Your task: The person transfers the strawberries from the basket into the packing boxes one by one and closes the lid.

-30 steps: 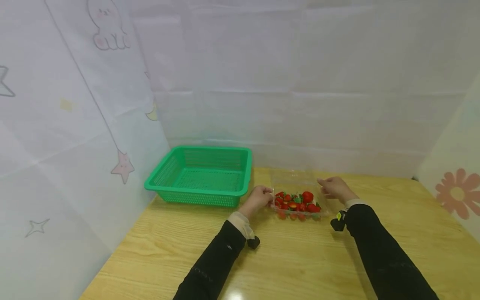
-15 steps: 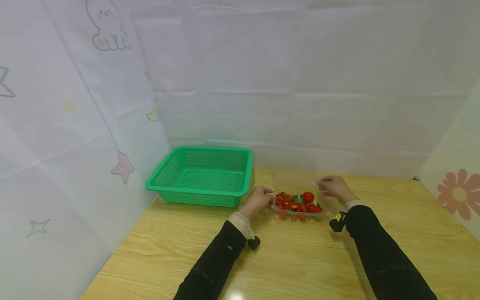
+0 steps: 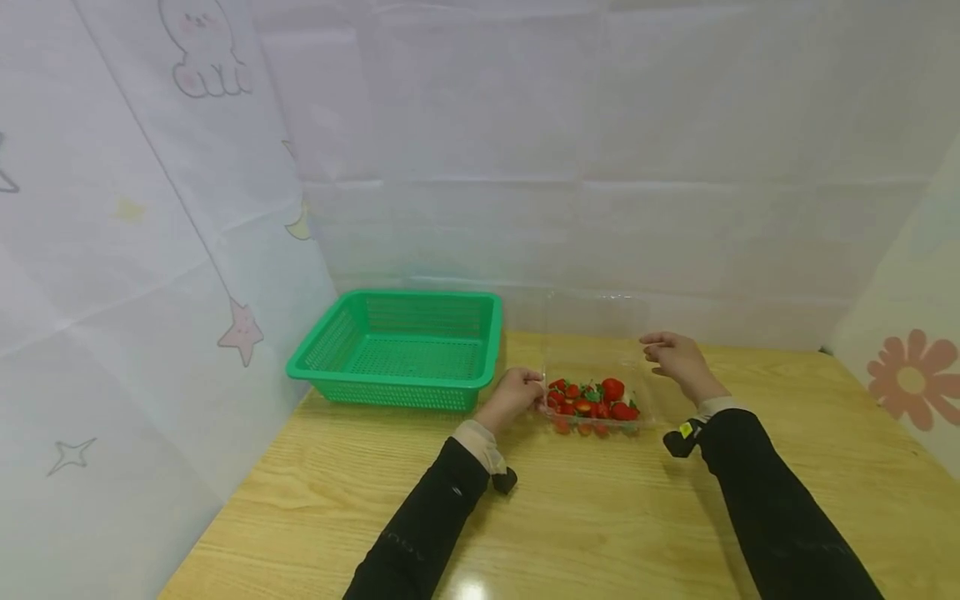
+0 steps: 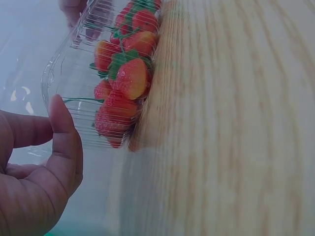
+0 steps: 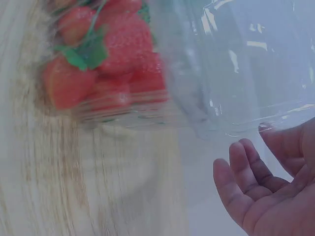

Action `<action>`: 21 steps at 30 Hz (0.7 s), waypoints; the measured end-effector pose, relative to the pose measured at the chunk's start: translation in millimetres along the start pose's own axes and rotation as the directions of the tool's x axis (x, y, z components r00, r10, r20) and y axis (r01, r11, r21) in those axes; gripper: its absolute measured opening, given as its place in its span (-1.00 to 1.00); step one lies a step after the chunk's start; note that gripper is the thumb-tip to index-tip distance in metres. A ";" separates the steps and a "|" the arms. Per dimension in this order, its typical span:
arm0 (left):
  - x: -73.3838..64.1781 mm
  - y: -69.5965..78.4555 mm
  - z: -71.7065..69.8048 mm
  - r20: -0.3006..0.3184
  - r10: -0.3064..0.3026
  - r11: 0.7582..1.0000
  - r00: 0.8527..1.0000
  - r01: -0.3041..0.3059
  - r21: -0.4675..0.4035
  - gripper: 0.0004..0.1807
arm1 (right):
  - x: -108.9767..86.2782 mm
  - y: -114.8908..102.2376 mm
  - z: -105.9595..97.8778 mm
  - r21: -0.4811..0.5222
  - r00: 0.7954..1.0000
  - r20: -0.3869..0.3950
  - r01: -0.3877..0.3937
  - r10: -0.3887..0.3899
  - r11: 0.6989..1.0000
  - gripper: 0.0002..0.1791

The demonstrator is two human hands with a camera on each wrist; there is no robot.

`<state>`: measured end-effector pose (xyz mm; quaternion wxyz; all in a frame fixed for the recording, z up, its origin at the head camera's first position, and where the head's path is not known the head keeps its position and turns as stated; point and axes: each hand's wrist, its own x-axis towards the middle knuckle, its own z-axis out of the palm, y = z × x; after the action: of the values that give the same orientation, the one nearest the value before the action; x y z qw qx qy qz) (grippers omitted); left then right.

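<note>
A clear plastic clamshell box (image 4: pixel 69 78) holds several red strawberries (image 3: pixel 592 402) with green leaves. Its transparent lid (image 3: pixel 596 321) stands raised at the back. At the box's left side, my left hand (image 3: pixel 513 396) pinches the rim between thumb and forefinger, plain in the left wrist view. My right hand (image 3: pixel 681 362) is in the air to the right of the lid, fingers loosely extended. In the right wrist view its thumb lies close to the lid's edge; whether they touch I cannot tell. Nothing is gripped in that hand.
Left of the box sits a green plastic basket (image 3: pixel 412 387) with perforated walls, nothing in it. Both stand on a wooden table (image 3: pixel 585 517). Pale printed sheets (image 3: pixel 480 150) hang behind and at the sides.
The lid now stands up higher against the back sheet. My right hand has come off its edge and shifted slightly right. My left hand keeps its pinch on the rim.
</note>
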<state>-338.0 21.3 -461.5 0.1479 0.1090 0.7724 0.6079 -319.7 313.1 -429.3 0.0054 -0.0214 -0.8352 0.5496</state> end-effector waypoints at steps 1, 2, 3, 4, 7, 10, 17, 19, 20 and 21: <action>-0.6 1.2 -0.6 0.006 0.001 1.000 1.000 -0.001 0.003 -0.61 | -1.9 -1.2 -1.3 -0.001 1.000 0.002 0.000 0.000 1.000 -0.51; -1.2 2.0 -0.9 0.008 0.004 1.000 1.000 -0.004 0.007 -0.61 | -3.6 -1.7 -2.7 -0.001 1.000 0.006 -0.002 0.002 1.000 -0.47; -1.6 2.7 -1.2 0.009 0.004 1.000 1.000 -0.004 0.011 -0.61 | -5.2 -2.4 -4.1 -0.003 1.000 0.008 -0.006 0.006 1.000 -0.41; -1.9 3.4 -1.3 0.009 0.003 1.000 1.000 -0.003 0.011 -0.61 | -6.9 -2.9 -5.5 -0.001 1.000 0.012 -0.013 0.013 1.000 -0.36; -1.4 4.0 -1.6 0.005 -0.005 1.000 1.000 0.005 0.011 -0.61 | -12.4 -3.9 -8.9 0.016 0.999 0.027 -0.020 0.020 1.000 -0.21; 0.7 3.3 -1.6 0.005 -0.023 1.000 1.000 0.024 -0.016 -0.64 | -18.1 -4.5 -11.5 0.049 0.998 0.055 -0.017 0.014 0.999 -0.11; -0.6 9.8 -3.2 0.040 -0.140 0.950 0.989 0.146 -0.276 -0.62 | -33.9 -3.0 -12.9 0.091 0.995 0.103 -0.016 0.007 0.996 -0.36; -0.8 11.0 -3.5 0.040 -0.161 0.937 0.986 0.165 -0.309 -0.59 | -37.5 -0.5 -12.5 0.094 0.994 0.111 -0.012 0.002 0.995 -0.41; -1.5 11.6 -3.7 0.040 -0.169 0.933 0.985 0.173 -0.315 -0.57 | -39.1 0.9 -12.1 0.091 0.993 0.116 -0.011 0.001 0.996 -0.41; -2.3 12.2 -4.1 0.042 -0.170 0.933 0.985 0.174 -0.314 -0.53 | -40.7 2.4 -11.6 0.089 0.993 0.119 -0.012 0.002 0.996 -0.41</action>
<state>-337.4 19.7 -448.6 0.2216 0.0203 0.6703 0.7079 -278.6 323.0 -426.3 -0.0452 0.0088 -0.8085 0.5867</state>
